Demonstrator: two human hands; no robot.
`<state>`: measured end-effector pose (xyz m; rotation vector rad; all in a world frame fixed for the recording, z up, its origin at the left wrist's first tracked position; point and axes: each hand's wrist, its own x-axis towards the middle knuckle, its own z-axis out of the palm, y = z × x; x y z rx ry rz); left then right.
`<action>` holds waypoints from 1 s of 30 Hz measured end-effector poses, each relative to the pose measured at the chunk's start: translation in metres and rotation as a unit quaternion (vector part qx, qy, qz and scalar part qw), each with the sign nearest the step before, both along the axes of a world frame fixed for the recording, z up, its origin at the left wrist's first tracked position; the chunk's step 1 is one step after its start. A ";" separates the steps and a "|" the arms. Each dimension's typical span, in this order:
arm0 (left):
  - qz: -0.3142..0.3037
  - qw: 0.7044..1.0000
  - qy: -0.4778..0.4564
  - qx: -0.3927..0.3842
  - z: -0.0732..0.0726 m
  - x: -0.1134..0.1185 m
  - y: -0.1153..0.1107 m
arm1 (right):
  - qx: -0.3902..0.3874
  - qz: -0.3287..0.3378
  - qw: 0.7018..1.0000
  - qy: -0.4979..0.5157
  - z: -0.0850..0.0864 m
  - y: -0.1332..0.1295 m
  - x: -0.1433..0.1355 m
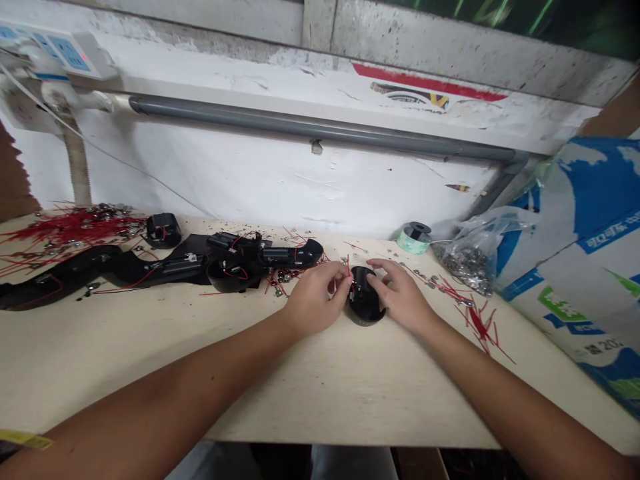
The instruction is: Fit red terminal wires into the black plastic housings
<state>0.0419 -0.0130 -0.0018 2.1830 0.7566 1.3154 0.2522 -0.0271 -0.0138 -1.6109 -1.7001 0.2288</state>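
A round black plastic housing [367,303] stands on the pale tabletop between my two hands. My left hand [320,297] is at its left rim, with thumb and forefinger pinched on a short red wire [349,265] that sticks up there. On the other side, my right hand [400,293] grips the housing, its thumb on the rim and its fingers around the far right side. The inside of the housing is dark, and its small parts are too small to make out.
Black housings with red wires [235,263] lie at the left, beside a heap of red wires [75,227]. At the right are loose red wires [483,323], a green-edged roll [414,239], a plastic bag of metal parts [470,263] and a large blue-white package [575,267].
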 end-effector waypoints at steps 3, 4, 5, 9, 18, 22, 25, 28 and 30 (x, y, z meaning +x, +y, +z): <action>0.000 1.000 -0.003 0.007 0.001 0.000 0.000 | -0.010 0.041 0.999 0.003 0.001 -0.002 -0.002; 0.000 1.000 -0.004 0.007 0.001 0.000 0.000 | -0.012 0.051 0.999 0.000 0.002 -0.003 -0.003; 0.000 1.000 -0.004 0.007 0.001 0.000 0.000 | -0.014 0.056 0.998 -0.006 0.004 -0.004 -0.004; 0.000 1.000 -0.009 -0.011 0.001 0.001 0.000 | -0.032 0.041 0.998 -0.031 0.007 -0.008 -0.009; 0.001 0.999 -0.031 -0.037 -0.001 0.002 0.001 | -0.047 0.024 0.997 -0.053 0.003 -0.007 -0.009; -0.002 0.998 -0.032 -0.047 -0.002 0.002 0.002 | -0.037 -0.024 0.997 -0.062 0.006 -0.005 -0.006; -0.002 0.998 -0.026 -0.050 -0.002 0.002 0.003 | -0.048 -0.060 0.996 -0.047 0.009 -0.005 -0.002; -0.011 0.999 -0.014 -0.040 0.000 0.001 0.003 | -0.090 -0.032 0.995 -0.031 0.007 -0.004 0.000; -0.021 0.999 -0.009 -0.027 0.000 0.001 0.003 | -0.092 0.013 0.995 0.024 0.002 -0.003 -0.002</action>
